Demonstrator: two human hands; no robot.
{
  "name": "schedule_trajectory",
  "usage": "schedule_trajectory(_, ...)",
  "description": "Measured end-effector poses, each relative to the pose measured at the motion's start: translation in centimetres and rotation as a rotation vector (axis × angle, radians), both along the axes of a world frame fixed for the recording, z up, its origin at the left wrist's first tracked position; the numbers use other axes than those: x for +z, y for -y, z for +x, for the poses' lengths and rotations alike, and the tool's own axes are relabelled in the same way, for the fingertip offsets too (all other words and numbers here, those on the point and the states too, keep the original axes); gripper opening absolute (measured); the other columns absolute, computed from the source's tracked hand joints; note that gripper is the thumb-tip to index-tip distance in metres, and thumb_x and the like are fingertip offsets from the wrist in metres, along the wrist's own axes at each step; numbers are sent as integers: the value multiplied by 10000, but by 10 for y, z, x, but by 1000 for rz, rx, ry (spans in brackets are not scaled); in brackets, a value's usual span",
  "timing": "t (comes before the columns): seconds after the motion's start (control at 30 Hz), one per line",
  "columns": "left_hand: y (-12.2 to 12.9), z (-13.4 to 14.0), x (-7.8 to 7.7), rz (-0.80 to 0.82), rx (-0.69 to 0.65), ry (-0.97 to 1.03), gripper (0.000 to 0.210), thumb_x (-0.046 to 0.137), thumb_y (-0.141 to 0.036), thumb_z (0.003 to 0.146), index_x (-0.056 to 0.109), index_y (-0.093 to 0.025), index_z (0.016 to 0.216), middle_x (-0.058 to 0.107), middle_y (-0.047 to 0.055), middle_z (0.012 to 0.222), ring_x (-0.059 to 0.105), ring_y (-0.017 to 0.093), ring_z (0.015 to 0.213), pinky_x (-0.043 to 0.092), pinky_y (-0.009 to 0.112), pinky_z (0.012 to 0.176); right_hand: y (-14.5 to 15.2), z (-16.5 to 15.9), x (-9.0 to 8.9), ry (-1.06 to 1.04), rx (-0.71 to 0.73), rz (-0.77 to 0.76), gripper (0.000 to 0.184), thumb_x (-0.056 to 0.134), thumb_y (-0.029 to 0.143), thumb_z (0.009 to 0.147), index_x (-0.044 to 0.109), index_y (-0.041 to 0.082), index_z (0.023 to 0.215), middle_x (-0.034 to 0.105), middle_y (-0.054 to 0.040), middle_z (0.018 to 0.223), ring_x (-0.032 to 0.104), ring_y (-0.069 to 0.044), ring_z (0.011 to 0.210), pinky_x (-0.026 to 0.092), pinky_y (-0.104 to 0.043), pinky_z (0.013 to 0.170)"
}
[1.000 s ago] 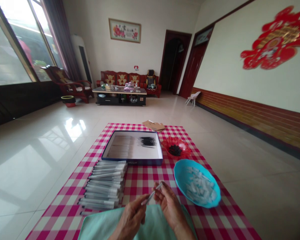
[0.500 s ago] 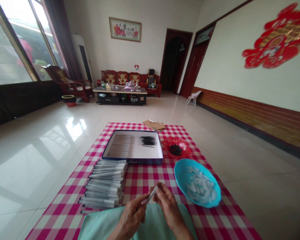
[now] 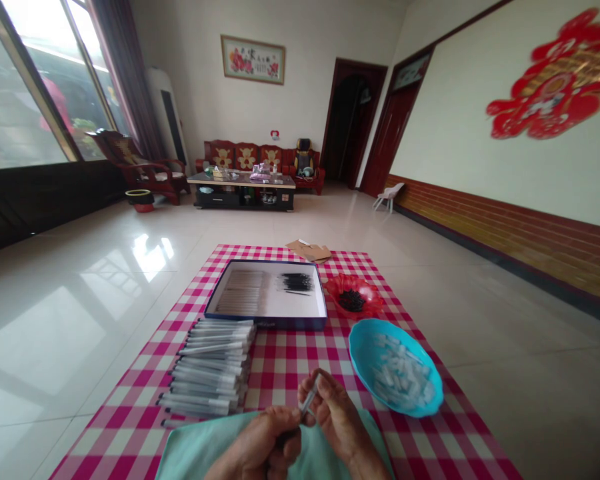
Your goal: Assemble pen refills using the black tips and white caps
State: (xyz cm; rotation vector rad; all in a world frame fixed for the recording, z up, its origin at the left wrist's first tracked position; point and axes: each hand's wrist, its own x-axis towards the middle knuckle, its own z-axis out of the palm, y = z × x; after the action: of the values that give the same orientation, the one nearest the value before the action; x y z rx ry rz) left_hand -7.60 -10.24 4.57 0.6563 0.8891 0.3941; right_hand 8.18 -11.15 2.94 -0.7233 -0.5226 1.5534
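At the bottom centre of the frame the left hand (image 3: pixel 260 443) and the right hand (image 3: pixel 337 420) meet over a pale green cloth (image 3: pixel 200 450). Both are closed around one thin pen (image 3: pixel 309 399): the left hand's fingers curl round its lower end, and the right hand's fingertips pinch its upper end, which points up and to the right. Whether a piece is being pressed on at that tip is too small to tell.

Just left of the hands, on the red-and-white checked cloth (image 3: pixel 290 353), lies a stack of finished pens (image 3: pixel 213 367), all laid the same way; there are well over a dozen, too closely packed to count exactly. To the right of the hands is one blue bowl (image 3: pixel 365 340) holding many small white pieces. Above it, toward the middle of the frame, is one red dish (image 3: pixel 340 288) with a small heap of dark bits. Left of that is one shallow blue-edged box (image 3: pixel 265 322) with a row of pale rods on its left side and a cluster of black ones on its right. A flat piece of cardboard (image 3: pixel 310 251) lies at the cloth's far edge.

Judging by the stack, a good share of the pens is done, yet the box, bowl and dish all hold plenty of parts, so much remains.
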Motion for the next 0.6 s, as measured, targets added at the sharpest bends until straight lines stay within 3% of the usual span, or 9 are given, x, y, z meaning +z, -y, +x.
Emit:
schedule_trajectory(0.13,1,9,-6,163,-13,8,433,609,-548,697,593,-161,891,392,-102,441,176,35,317,98,186,327,-3,-1,-9,52,-91,-8,190,747,355,745,674,208,842,694,-25,778,621,-162,756,452,-267,650)
schedule_trajectory(0.3,0,20,-23,614,63,-207,527,487,-660,765,600,-146,731,310,-91,403,245,59,358,186,198,379,-6,-6,-15,48,-161,-55,210,777,349,706,672,205,816,701,-32,768,626,-173,747,458,-272,629)
schedule_trajectory(0.43,2,22,-23,988,78,-489,415,394,-464,899,617,-166,716,484,-15,507,420,107,465,300,231,484,-8,-10,-14,33,-211,-95,224,799,336,680,684,201,816,710,-24,760,643,-162,739,490,-281,688)
schedule_trajectory(0.6,4,19,-24,1162,70,-651,335,348,-331,930,643,-222,812,660,71,697,601,203,605,377,291,563,-8,-12,-14,19,-275,-160,276,839,336,617,693,192,801,731,-28,777,668,-177,779,514,-303,743)
